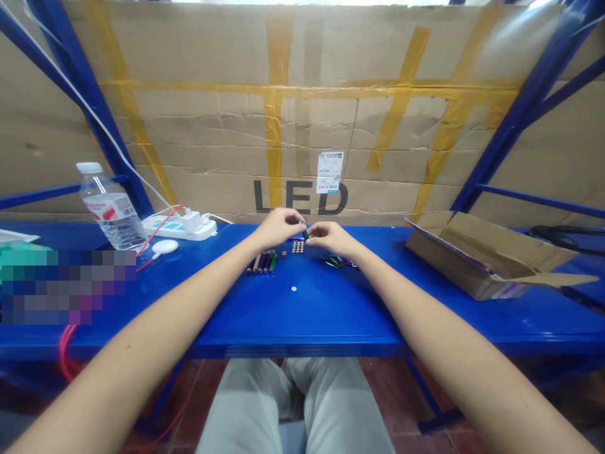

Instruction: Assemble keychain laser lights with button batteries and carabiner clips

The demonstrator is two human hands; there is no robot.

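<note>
My left hand (278, 227) and my right hand (328, 235) meet over the far middle of the blue table (302, 315). Both are pinched on a small dark green cylinder (305, 234) held between their fingertips. Just below the hands lies a cluster of small silver button cells (297, 246). A row of several thin coloured tubes (262, 261) lies left of them. A few green and coloured small pieces (336, 260) lie under my right wrist.
A plastic water bottle (112, 211) stands at the left, with a white power strip (182, 224) and a white oval device (164, 246) beside it. An open cardboard box (486, 261) sits at the right. A taped cardboard wall marked LED backs the table. A small white dot (293, 289) lies mid-table.
</note>
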